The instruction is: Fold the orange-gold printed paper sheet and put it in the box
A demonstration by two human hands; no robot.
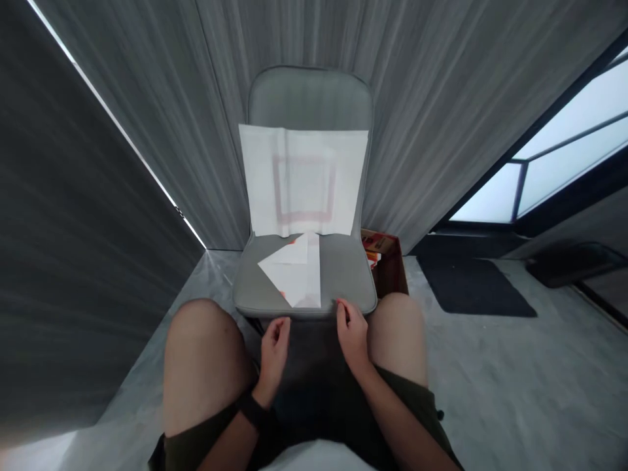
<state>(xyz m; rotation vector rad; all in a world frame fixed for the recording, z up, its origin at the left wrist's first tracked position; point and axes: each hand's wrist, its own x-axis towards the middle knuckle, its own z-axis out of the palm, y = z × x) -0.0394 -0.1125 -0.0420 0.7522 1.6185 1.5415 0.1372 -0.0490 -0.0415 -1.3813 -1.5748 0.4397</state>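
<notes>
A folded piece of white paper point(307, 275) with small orange patches lies on the seat of a grey chair point(343, 268). Its left side comes to a point and its right edge is straight. My left hand point(275, 347), a dark band at its wrist, is just off the seat's front edge with the fingers curled together and no object visible in them. My right hand point(352, 333) is at the front edge too, right of the paper and apart from it. Its fingers are bent in, thumb near the index finger, and I see nothing held.
A large creased white sheet point(304, 183) leans on the chair's backrest, a faint reddish rectangle showing through. Right of the chair, an open cardboard box point(390, 268) holds orange-and-white items. A dark mat point(475, 284) lies on the floor farther right. Grey panelled walls point(147, 98) stand behind and left.
</notes>
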